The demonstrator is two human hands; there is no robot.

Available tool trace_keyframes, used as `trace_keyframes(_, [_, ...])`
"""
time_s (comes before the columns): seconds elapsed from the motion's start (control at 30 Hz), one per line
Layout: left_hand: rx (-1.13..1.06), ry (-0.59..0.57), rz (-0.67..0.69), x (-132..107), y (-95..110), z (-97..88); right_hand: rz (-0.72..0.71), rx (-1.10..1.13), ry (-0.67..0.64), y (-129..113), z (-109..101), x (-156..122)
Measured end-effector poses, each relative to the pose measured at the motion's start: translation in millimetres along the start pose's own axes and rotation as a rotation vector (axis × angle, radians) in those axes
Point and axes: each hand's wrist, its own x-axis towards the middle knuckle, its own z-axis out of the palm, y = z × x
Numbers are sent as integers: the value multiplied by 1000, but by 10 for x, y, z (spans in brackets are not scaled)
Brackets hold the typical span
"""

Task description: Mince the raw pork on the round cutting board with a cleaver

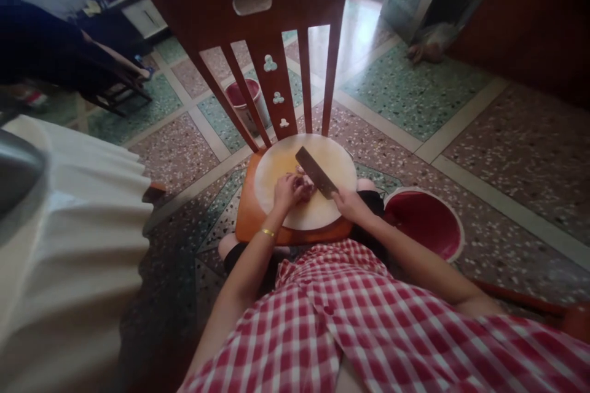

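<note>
A round white cutting board (322,212) lies on the seat of a wooden chair (246,218) in front of me. My right hand (343,201) grips the handle end of a cleaver (316,173), whose dark broad blade slants up and left over the board. With curled fingers, my left hand (288,190) holds down a piece of raw meat (305,187), just left of the blade. The fingers partly cover the meat, so its full shape is hidden. Whether the blade's edge touches the meat I cannot tell.
A red-lined bucket (424,224) stands on the floor to the right of the chair. Another bucket (249,95) is behind the chair back. At left is a table with a pale draped cloth (87,227). A person in dark clothes (41,43) is at the far left.
</note>
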Motion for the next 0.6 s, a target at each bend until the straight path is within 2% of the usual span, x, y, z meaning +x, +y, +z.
trace_keyframes(0.13, [103,-230,73,250,157,26,49,51,60,170,-67,-69])
trace_keyframes(0.27, [185,-380,70,355,236,1,97,51,55,284,-79,-138])
trace_keyframes(0.37, [192,-417,144,331,188,-75,113,59,44,318,-58,-170])
trace_keyframes(0.5, [55,-473,238,240,44,-189,117,66,26,294,-2,-198])
trace_keyframes(0.53, [6,-482,239,218,12,-210,117,62,16,276,12,-204])
trace_keyframes(0.6, [-110,-423,161,171,-38,-233,119,50,-12,233,38,-218])
